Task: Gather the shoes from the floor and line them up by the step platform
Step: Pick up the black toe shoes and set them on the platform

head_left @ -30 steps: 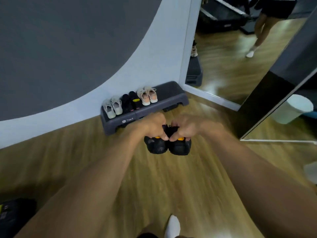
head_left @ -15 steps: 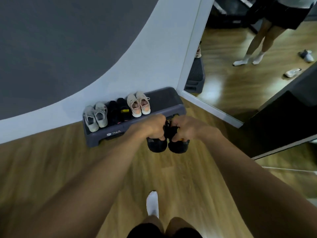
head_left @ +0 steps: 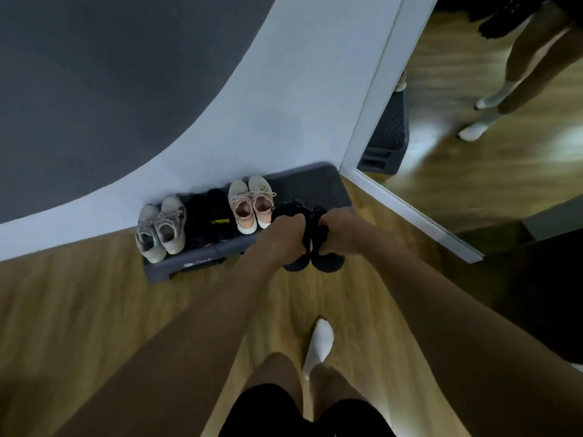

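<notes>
Over the right end of the step platform (head_left: pixel 310 187), both your hands are clamped shut on a pair of black shoes. Left hand (head_left: pixel 285 230) grips the left black shoe (head_left: pixel 295 263), right hand (head_left: pixel 336 227) grips the right black shoe (head_left: pixel 329 263); fists are pressed close together, the shoes hang toes down and touch each other, laces bunched above your knuckles. Shoe toes sit just in front of the platform's front edge, not yet set down as far as the view shows.

Since a second ago, your hands have travelled from the open floor in front of the platform to its free right end, and the platform has come closer in view. The waste bin seen before at the right is gone from view.

On the platform, from its left end: grey pair (head_left: pixel 161 230), black pair with a yellow mark (head_left: pixel 209 216), pink-beige pair (head_left: pixel 250 201), all heels toward you. Platform stands on a wood floor (head_left: pixel 79 310) against a pale wall (head_left: pixel 252 121) with a dark grey curved area. Right of the platform, a mirror (head_left: pixel 489 137) shows legs in white socks. Your white sock (head_left: pixel 320 345) is on the floor below the hands.
</notes>
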`<state>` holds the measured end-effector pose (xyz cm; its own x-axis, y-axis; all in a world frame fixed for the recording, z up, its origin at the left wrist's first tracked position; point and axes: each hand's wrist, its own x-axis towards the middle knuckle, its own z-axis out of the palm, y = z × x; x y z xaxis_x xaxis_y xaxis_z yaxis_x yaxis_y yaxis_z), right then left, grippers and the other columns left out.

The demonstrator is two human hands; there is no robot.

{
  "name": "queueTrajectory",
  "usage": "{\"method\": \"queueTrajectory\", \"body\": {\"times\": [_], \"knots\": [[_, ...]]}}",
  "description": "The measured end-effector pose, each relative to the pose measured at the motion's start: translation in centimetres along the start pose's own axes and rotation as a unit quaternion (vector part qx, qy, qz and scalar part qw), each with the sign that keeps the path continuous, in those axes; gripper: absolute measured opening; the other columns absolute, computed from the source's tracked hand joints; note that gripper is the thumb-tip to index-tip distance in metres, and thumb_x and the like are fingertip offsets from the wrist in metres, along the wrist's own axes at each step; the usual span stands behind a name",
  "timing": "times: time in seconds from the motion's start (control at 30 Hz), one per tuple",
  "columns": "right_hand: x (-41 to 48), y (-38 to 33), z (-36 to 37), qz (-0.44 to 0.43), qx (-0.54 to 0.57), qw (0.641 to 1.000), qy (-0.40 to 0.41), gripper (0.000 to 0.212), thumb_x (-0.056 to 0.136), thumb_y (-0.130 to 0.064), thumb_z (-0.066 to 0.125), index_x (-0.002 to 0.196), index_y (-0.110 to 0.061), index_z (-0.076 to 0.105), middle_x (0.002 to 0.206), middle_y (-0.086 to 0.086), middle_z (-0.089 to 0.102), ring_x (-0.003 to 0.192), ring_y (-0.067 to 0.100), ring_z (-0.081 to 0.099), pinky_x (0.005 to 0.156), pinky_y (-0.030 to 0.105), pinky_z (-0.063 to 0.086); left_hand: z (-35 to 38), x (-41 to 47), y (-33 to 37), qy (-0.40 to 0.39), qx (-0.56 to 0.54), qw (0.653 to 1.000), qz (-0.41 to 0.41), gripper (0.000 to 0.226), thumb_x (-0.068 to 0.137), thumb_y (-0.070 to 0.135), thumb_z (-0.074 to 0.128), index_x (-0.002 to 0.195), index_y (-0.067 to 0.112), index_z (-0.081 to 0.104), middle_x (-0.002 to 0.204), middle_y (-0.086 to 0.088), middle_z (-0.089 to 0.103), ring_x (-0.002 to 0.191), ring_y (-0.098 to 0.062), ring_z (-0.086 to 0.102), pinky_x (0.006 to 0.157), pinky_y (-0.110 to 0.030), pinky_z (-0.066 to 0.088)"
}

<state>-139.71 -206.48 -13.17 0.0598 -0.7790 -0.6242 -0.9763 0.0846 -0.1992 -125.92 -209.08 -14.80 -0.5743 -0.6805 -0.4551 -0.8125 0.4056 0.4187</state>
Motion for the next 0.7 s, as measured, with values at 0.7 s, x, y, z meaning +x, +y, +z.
{"method": "queueTrajectory", "body": {"times": [0.7], "knots": [[40.5, 14.0, 10.4, -0.031, 0.063, 0.992, 0.109, 0.012, 0.084, -0.010, 0.057, 0.080, -0.015, 0.047, 0.071, -0.001, 0.044, 0.077, 0.021, 0.046, 0.061, 0.034, 0.035, 13.3, 38.1, -15.6, 0.063, -0.016, 0.986, -0.151, 0.032, 0.084, 0.009, 0.064, 0.110, 0.009, 0.044, 0.107, -0.011, 0.055, 0.107, -0.029, 0.045, 0.062, -0.034, 0.031]]}}
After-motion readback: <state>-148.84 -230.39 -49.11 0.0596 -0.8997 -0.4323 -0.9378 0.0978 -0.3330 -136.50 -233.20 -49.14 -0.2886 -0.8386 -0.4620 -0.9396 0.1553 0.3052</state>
